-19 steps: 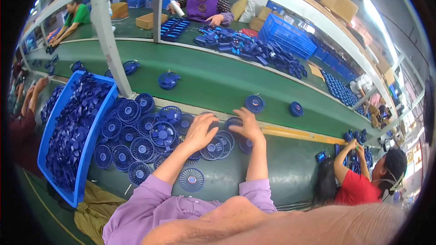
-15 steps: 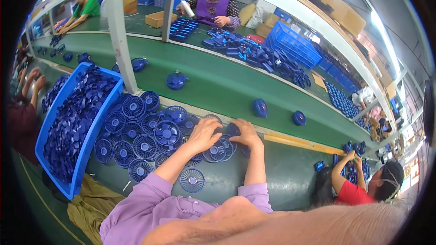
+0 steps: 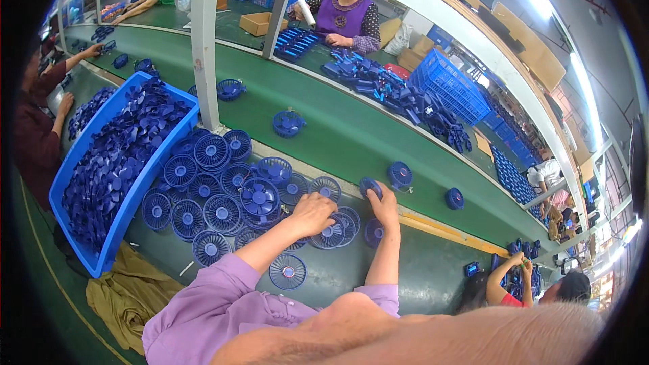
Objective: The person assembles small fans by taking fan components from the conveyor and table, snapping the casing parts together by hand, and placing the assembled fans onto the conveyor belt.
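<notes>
My right hand (image 3: 383, 205) grips a round blue fan head (image 3: 369, 186) at the edge of the green belt. My left hand (image 3: 312, 214) is closed with fingers bent downward among the blue fan grilles; whatever its fingertips hold is hidden. Close under it lie overlapping grilles (image 3: 328, 235), and another grille (image 3: 326, 189) sits just beyond. A single grille (image 3: 287, 271) lies nearer to me on the dark green table. Left of my hands is a heap of grilles (image 3: 222, 213), with a fan head showing its blades (image 3: 260, 197) on top. One more round blue part (image 3: 374, 232) rests beside my right wrist.
A blue tub (image 3: 115, 235) full of fan blades stands at the left. Fan heads (image 3: 289, 123) lie on the green conveyor belt (image 3: 324, 147). A white post (image 3: 205, 47) rises at the belt's near edge. Co-workers sit across the belt and at both sides.
My right hand has moved slightly right toward the belt with a fan head in its grip. My left hand stays over the grilles. The whole view has shifted a little.
</notes>
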`<action>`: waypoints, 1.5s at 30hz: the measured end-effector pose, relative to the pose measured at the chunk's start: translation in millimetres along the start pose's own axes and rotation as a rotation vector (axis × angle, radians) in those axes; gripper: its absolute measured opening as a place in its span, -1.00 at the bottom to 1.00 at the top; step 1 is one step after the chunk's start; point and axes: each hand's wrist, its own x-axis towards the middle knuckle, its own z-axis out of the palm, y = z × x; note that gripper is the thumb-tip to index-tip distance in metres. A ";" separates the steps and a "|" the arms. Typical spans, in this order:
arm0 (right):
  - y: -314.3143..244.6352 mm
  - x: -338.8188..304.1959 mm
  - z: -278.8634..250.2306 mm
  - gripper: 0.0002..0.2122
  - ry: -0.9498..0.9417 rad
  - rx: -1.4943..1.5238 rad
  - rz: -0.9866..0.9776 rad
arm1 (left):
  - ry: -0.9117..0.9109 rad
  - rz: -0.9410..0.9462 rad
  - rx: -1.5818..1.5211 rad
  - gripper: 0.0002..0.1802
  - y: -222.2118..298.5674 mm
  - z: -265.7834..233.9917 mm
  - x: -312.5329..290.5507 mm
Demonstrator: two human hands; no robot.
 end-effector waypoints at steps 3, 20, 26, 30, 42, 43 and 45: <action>6.1 1.1 3.8 -0.61 0.089 0.027 0.008 | -0.008 0.008 0.012 -0.65 1.3 -0.5 -0.9; 3.4 -3.1 17.5 -0.32 -0.049 -0.491 -0.020 | -0.077 0.052 -0.069 -0.64 2.9 -12.4 -1.0; -1.8 -3.0 20.4 -0.23 -0.101 -0.549 -0.021 | -0.123 0.046 -0.088 -0.63 0.9 -12.9 -2.4; -2.9 32.9 32.2 -0.27 -0.006 -0.336 -0.169 | -0.156 0.027 -0.088 -0.64 2.7 -17.7 -2.7; -66.0 157.1 156.9 -0.26 -0.093 -0.537 -0.352 | -0.049 0.022 -0.103 -0.63 -4.8 -23.4 -2.8; -70.1 146.8 166.9 -0.27 -0.055 -0.601 -0.316 | -0.050 0.017 -0.108 -0.63 -7.8 -21.9 -2.5; -57.2 148.6 177.3 -0.28 0.006 -0.563 -0.342 | -0.054 0.006 -0.084 -0.63 -12.6 -18.0 -2.1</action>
